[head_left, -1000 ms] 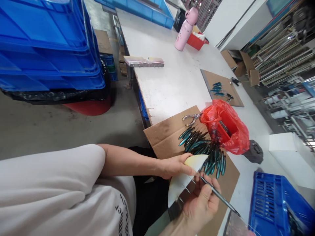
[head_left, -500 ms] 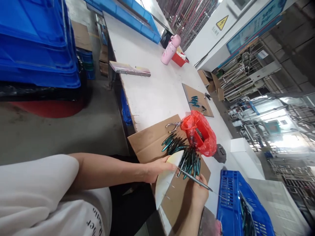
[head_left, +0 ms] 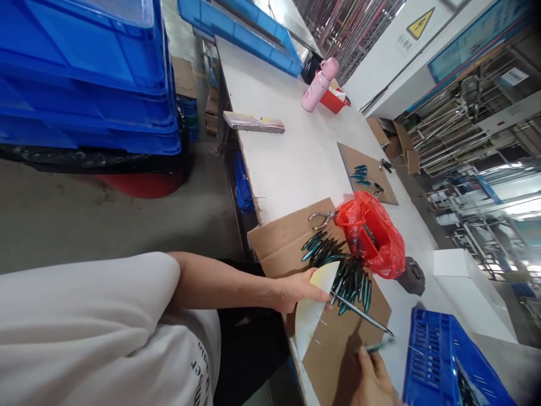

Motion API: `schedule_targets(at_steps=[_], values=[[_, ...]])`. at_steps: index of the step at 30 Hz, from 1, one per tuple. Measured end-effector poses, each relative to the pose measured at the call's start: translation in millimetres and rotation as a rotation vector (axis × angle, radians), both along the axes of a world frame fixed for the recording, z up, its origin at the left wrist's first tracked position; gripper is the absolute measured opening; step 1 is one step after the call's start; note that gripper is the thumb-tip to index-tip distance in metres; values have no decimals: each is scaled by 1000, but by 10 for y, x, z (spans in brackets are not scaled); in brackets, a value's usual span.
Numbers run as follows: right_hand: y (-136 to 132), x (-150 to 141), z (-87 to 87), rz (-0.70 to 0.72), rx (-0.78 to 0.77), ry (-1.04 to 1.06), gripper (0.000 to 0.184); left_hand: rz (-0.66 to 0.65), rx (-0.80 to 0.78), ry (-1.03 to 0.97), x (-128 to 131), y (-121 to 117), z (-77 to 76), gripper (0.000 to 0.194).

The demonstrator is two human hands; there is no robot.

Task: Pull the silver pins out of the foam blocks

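Observation:
My left hand (head_left: 298,290) is closed around a pale half-round foam piece (head_left: 306,332), with short wires sticking out of its straight edge. A slim, pointed metallic piece (head_left: 366,317) juts to the right from beside the left fingertips; whether they grip it is unclear. Low on the right, my right hand (head_left: 374,378) pinches a small slender teal piece (head_left: 378,345), blurred by motion. Many similar glossy teal-and-black slender pieces (head_left: 349,279) lie heaped on the cardboard (head_left: 281,239) beyond my left hand. Pliers (head_left: 323,219) rest at the heap's far side.
A red plastic bag (head_left: 391,248) stands open beside the heap, near a dark grey object (head_left: 412,276). To the right is a blue crate (head_left: 431,349). Farther along the table (head_left: 287,169) are a second board (head_left: 363,160) with teal pieces and a pink bottle (head_left: 320,84).
My right hand has moved away from the metallic piece, down and to the right, and the teal piece now shows in its fingers. My left hand keeps its hold. The whole view has shifted.

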State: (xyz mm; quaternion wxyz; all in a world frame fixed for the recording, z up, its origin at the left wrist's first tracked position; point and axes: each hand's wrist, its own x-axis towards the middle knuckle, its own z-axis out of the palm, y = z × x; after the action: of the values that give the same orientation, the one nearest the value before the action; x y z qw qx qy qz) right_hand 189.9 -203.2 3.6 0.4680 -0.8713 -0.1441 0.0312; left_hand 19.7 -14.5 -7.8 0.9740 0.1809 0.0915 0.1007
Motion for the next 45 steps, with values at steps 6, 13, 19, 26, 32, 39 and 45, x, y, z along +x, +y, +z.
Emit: schedule_targets(at_steps=[6, 13, 19, 26, 32, 39, 45], values=[[173, -849, -113, -93, 621, 272, 19, -2, 55, -18, -13, -1, 5, 67], [703, -1173, -58, -117, 823, 437, 19, 6, 71, -28, -18, -25, -2, 69], [725, -1157, -88, -76, 839, 523, 16, -4, 75, -17, -8, -40, -30, 68], [736, -1148, -105, -89, 881, 596, 16, -18, 91, -29, -7, -41, -29, 67], [713, -1138, -97, -109, 883, 622, 18, -9, 105, -24, -8, -50, -43, 67], [755, -1173, -38, -117, 874, 564, 17, 0, 143, -16, -20, -45, -32, 62], [686, -1244, -11, -122, 763, 344, 29, -6, 180, -30, -26, -55, -15, 64]])
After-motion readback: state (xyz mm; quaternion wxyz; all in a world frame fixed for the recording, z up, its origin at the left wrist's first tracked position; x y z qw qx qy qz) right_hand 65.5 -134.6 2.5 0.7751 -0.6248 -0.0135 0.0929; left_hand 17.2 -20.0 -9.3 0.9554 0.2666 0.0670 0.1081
